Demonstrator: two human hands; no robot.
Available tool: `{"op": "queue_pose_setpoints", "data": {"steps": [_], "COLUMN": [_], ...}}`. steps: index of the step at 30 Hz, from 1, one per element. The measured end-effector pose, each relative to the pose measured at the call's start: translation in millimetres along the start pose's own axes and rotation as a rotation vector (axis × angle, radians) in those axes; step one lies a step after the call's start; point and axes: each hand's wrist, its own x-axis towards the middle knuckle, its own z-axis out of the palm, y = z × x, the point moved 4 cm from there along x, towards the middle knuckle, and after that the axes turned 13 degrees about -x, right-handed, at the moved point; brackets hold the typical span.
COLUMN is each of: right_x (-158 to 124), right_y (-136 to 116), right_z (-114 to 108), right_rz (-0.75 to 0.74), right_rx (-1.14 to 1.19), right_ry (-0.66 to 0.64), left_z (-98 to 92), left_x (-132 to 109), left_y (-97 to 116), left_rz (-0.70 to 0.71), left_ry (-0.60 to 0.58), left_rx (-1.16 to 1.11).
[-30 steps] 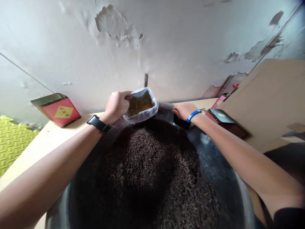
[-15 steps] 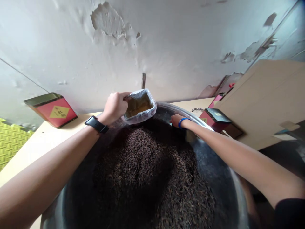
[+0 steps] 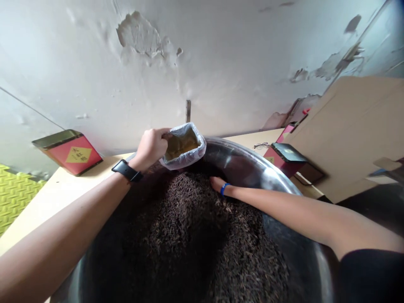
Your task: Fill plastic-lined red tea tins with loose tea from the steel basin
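My left hand [image 3: 151,147] is closed on the near-left rim of a tin [image 3: 184,147] lined with a clear plastic bag. The tin is tilted, its mouth facing me, above the far side of a large metal drum [image 3: 232,147]. Dark loose tea leaves [image 3: 186,210] are heaped inside the drum. My right hand [image 3: 217,184] reaches in among the leaves at the far right of the heap, below the tin. Its fingers are hidden, so whether it grips anything does not show.
A red tin with a yellow diamond label [image 3: 78,153] stands on the table [image 3: 52,189] at left. At right are another red tin [image 3: 285,160], a pair of glasses [image 3: 261,146] and a cardboard sheet [image 3: 356,126]. Behind rises a peeling wall [image 3: 221,63].
My right hand has moved left and down, from the drum's right inner side into the tea leaves. My left hand still holds the lined tin in nearly the same place.
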Motion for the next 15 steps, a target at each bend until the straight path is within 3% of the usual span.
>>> {"op": "queue_pose_setpoints", "data": {"steps": [3,6,9,10,12,15], "right_x": [14.7,20.3,-1.9,-15.1,-36.5,-40.1], "right_y": [0.0,-10.1,-53.7,-74.3,-98.3,-91.6], "right_z": [-5.7,-26.0,-33.6,-31.8,-24.2,-14.5], "right_rz": [-0.029,-0.078,-0.29,-0.49,-0.684,-0.667], "right_rx": [-0.059,-0.092,-0.068,-0.056,-0.052,-0.064], "right_ry": [-0.134,-0.161,-0.158,-0.157,-0.171,-0.234], "left_z": [-3.3,-7.1,-9.6,-9.9,-10.3,-12.4], "left_x": [0.3,2.2,4.4,4.7,4.8,3.8], "left_y": [2.2,2.6,-0.4,-1.3,-1.7,0.7], "left_rz": [0.026,0.058,0.051,0.048,0.051,0.062], "left_ry": [0.013,0.036,0.057,0.057,0.052,0.051], "left_rx": [0.02,0.051,0.064,0.063,0.057,0.059]}}
